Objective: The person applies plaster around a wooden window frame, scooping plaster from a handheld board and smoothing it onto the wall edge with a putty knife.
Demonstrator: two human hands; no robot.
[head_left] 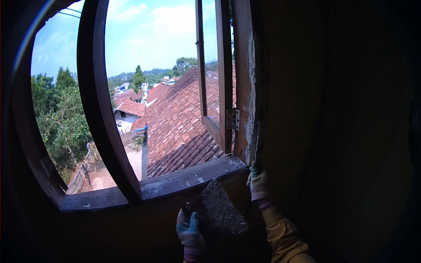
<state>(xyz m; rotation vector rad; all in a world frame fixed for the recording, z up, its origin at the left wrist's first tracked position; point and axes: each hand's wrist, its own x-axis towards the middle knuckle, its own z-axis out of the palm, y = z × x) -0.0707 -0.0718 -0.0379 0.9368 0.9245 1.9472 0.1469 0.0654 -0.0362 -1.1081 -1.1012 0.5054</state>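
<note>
My left hand [191, 234], in a pale glove with blue-green fingertips, is closed on a triangular trowel [221, 210]. Grey, lumpy plaster crusts its flat face, which lies just below the window sill [193, 177]. At the lower right corner of the window frame [244, 79], my gloved right hand [258, 184] is closed against the wall edge. Shadow hides what its fingers grip. Above that hand, a rough strip of whitish plaster [251, 87] runs up the joint between frame and wall.
A glazed window sash [225, 79] stands swung outward on a metal hinge [232, 119]. A dark upright post [94, 96] divides the opening. Dark wall [298, 131] fills the right side. Outside are a tiled roof [184, 127], trees [61, 109] and houses.
</note>
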